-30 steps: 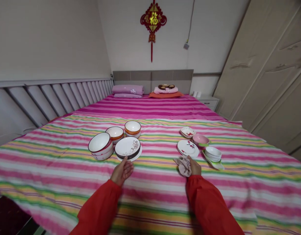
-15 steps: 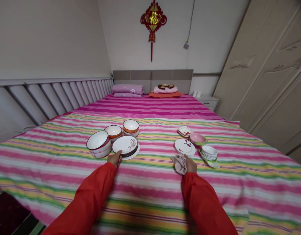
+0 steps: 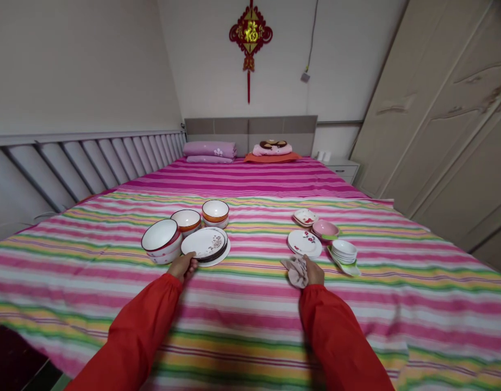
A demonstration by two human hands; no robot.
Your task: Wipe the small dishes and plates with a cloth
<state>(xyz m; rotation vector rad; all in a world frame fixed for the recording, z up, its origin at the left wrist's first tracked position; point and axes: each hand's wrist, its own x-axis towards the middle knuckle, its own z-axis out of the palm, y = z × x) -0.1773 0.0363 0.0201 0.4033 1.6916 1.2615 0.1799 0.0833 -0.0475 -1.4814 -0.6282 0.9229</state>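
My left hand (image 3: pixel 182 266) pinches the near edge of the top plate (image 3: pixel 199 243), white with a brown flower print. That plate has slid a little left over the dark-rimmed plates (image 3: pixel 223 251) stacked under it. Left of and behind the stack stand nested bowls: large white and pink ones (image 3: pixel 161 241) and orange-banded ones (image 3: pixel 186 221). My right hand (image 3: pixel 314 270) is closed on a crumpled greyish-pink cloth (image 3: pixel 296 271). Just beyond it lies a stack of white plates with red flowers (image 3: pixel 304 243).
Right of the flowered plates are a pink bowl (image 3: pixel 326 228), small white bowls (image 3: pixel 344 248) on a green-edged leaf-shaped dish (image 3: pixel 354 269), and square-looking dishes (image 3: pixel 305 216). All rest on a striped bedspread (image 3: pixel 250 304). Folded bedding (image 3: pixel 210 149) lies by the headboard; a bed rail (image 3: pixel 91 157) runs along the left.
The top plate has shifted left, off centre on its stack, with my left hand. My right hand stays near the flowered plates with the cloth. The view has turned slightly right.
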